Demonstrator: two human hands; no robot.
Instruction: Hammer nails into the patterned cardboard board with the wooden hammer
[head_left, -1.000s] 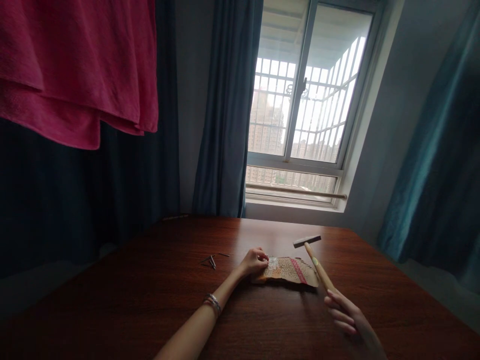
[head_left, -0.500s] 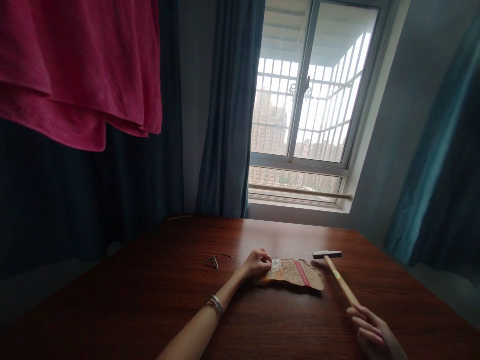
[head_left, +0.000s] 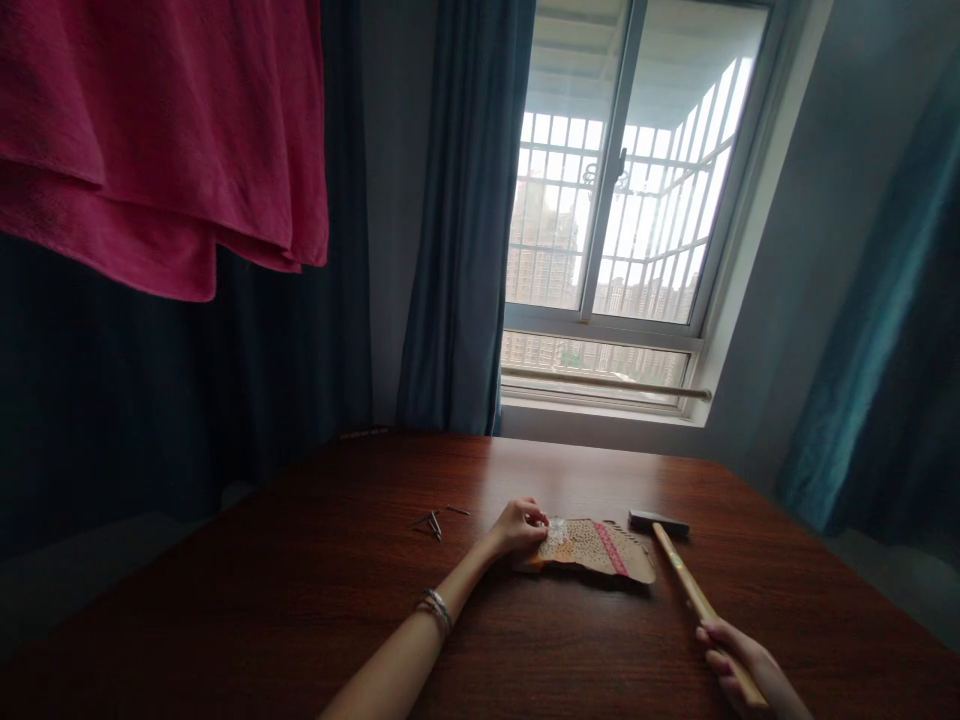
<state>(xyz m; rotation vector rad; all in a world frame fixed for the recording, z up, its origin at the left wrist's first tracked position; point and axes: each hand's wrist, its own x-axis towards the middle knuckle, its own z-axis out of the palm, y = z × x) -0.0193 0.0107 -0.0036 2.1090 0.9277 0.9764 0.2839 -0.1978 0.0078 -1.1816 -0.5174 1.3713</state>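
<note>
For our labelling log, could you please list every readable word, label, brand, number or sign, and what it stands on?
No text can be read.
Hammer handle: greenish mark, too small to read.
Cardboard piece: pink band, no lettering that can be made out.

No lettering, number or sign is legible. The hammer handle (head_left: 694,597) bears a pale greenish label (head_left: 676,562), too small to read; the red band (head_left: 611,549) across the cardboard (head_left: 583,548) shows a pattern without decipherable characters.
</note>
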